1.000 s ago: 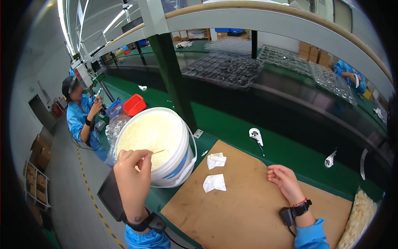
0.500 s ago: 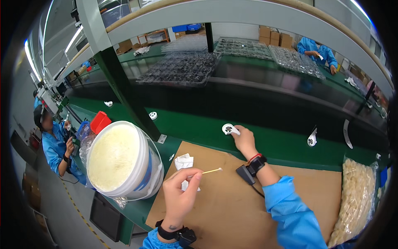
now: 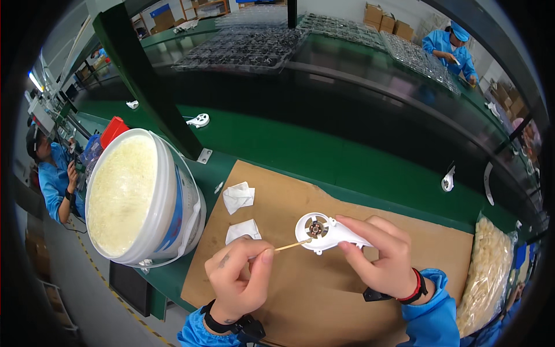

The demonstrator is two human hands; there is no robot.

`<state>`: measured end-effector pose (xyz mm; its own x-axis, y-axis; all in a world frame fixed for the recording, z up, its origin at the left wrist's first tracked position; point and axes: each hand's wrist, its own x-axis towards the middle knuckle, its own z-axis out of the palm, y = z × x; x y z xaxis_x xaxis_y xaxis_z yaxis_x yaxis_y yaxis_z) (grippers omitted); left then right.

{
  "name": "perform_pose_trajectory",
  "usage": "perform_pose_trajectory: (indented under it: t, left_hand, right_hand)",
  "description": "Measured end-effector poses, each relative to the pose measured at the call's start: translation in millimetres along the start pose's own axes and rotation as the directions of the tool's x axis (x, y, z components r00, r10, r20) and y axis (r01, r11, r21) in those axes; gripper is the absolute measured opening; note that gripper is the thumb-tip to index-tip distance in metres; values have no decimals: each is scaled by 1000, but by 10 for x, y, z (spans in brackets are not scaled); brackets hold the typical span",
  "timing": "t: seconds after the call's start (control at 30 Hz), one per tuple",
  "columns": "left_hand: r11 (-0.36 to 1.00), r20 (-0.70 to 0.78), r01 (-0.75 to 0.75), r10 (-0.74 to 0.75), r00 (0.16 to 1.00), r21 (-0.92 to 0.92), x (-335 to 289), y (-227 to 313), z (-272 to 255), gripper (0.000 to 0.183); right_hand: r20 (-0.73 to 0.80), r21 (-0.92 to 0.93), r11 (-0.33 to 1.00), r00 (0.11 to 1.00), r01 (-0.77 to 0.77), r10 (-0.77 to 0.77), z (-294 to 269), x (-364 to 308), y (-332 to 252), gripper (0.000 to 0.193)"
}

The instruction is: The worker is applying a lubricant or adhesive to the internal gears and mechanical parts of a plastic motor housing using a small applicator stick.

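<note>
My left hand is closed, pinching a thin wooden cotton swab between thumb and fingers. The swab's far tip meets the round opening of a white plastic housing; whether it touches the inside I cannot tell. In my right hand the housing is gripped by its narrow end, thumb below and fingers above. Dark spokes and a coppery centre show within its ring. Both hands are over a brown cardboard sheet. Crumpled white wipes lie beside my left hand.
A large white bucket of pale yellow material stands at left, near a green post. Further white housings lie on the green belt edge. A bag of pale pieces sits right. Co-workers are at the far right and left.
My right hand has brought the white housing from the green surface back over the cardboard. The swab's tip now meets it. The view has tilted down, and another housing by the post has shifted left.
</note>
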<state>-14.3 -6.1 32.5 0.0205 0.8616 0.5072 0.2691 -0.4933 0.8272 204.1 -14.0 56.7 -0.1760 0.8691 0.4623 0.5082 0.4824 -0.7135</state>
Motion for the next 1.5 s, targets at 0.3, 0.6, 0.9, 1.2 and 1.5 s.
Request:
perform_pose_trajectory:
  t: [0.3, 0.6, 0.9, 1.2, 1.5]
  left_hand:
    - [943, 48, -243, 238, 970, 228, 8, 56, 75, 19]
    - [910, 80, -321, 312, 947, 263, 26, 77, 57, 31]
    - [912, 82, -327, 316, 945, 249, 20, 78, 74, 31]
    - [916, 43, -328, 327, 944, 231, -15, 81, 66, 29]
    - [945, 73, -237, 226, 971, 227, -42, 114, 48, 4]
  right_hand:
    - [-4, -77, 993, 996, 84, -85, -50, -47, -63, 41]
    - [-16, -69, 995, 997, 72, -73, -40, -56, -85, 41]
    - [-20, -63, 995, 996, 81, -82, -61, -47, -96, 42]
    - [-21, -57, 997, 998, 60, -61, -72, -60, -102, 41]
    - [-14, -33, 998, 999, 50, -50, -76, -63, -125, 40]
